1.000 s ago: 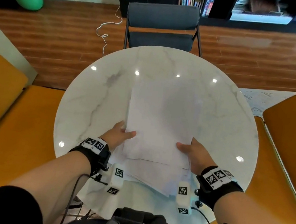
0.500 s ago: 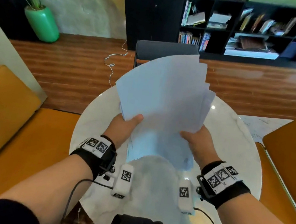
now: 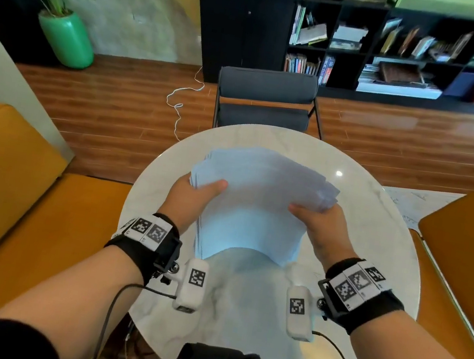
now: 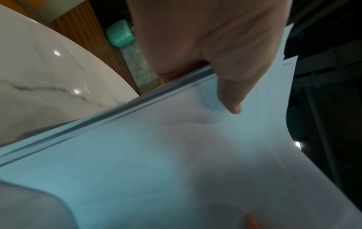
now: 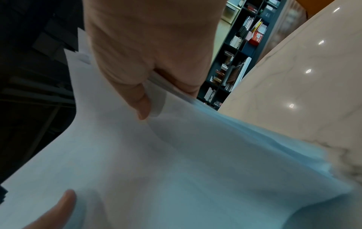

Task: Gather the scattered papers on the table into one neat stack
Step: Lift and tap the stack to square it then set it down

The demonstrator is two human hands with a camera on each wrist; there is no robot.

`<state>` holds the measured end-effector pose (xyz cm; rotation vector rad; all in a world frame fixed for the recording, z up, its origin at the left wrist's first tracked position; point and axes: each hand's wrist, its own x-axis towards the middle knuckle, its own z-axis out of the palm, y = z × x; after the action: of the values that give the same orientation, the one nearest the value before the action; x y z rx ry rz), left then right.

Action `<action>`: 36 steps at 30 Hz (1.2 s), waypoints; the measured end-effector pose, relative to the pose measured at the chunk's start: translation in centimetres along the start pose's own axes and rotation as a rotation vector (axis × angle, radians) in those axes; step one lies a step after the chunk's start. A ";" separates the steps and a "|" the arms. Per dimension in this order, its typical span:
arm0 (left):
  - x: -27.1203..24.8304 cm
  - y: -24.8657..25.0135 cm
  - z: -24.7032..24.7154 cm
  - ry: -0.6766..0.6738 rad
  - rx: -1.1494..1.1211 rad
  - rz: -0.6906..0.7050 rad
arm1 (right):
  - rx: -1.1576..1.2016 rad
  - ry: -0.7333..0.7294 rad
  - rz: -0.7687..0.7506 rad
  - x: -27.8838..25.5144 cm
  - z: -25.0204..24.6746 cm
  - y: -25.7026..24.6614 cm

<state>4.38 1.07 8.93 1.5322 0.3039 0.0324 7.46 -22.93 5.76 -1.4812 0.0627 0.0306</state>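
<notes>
A bundle of white papers [image 3: 256, 203] stands on its lower edge on the round marble table [image 3: 371, 261], its sheets fanned unevenly at the top. My left hand [image 3: 196, 195] grips the bundle's left side, thumb on the near face. My right hand [image 3: 313, 218] grips the right side the same way. In the left wrist view the thumb [image 4: 231, 93] presses on the papers [image 4: 176, 162] with the sheet edges stepped. In the right wrist view the thumb [image 5: 137, 96] pinches the papers [image 5: 176, 162], and the left thumb tip shows at the lower left.
A grey chair [image 3: 264, 100] stands at the table's far side. Orange upholstered seats flank the table, one on the left [image 3: 12, 192] and one on the right [image 3: 472, 245]. A green plant pot [image 3: 66, 38] and black bookshelves [image 3: 372, 46] stand beyond on the wooden floor.
The papers lay flat on the table a second ago. Both hands lifted them upright, then brought the bundle down so its lower edge meets the tabletop. The head view tilted up.
</notes>
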 end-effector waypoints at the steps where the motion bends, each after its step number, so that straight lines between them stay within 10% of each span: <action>1: -0.1 0.3 -0.1 -0.010 -0.012 0.002 | 0.010 -0.005 -0.003 0.0 -0.1 -0.2; 12: -0.5 3.3 -1.7 -0.026 0.598 0.571 | -0.441 -0.029 -0.479 -1.1 -1.1 -3.3; 17: -0.7 3.5 -1.8 -0.067 0.985 0.654 | -1.004 -0.062 -0.721 -1.1 -0.3 -5.1; 23: -1.3 2.4 -3.2 -0.023 0.941 0.638 | -0.978 -0.064 -0.766 -1.6 -1.3 -4.4; 26: -1.6 1.7 -3.7 0.000 0.735 0.512 | -0.823 -0.064 -0.698 -2.2 -1.3 -4.4; 30: -0.6 -0.2 -4.3 -0.111 0.238 0.120 | -0.353 -0.141 -0.239 -2.1 -1.3 -3.5; 36: 0.0 -2.6 -2.1 -0.091 0.176 -0.048 | -0.169 -0.107 0.133 -1.3 -0.7 1.0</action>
<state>3.51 3.03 6.34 1.6951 0.2762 -0.1045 6.06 -23.47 4.79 -1.6395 0.0734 0.2277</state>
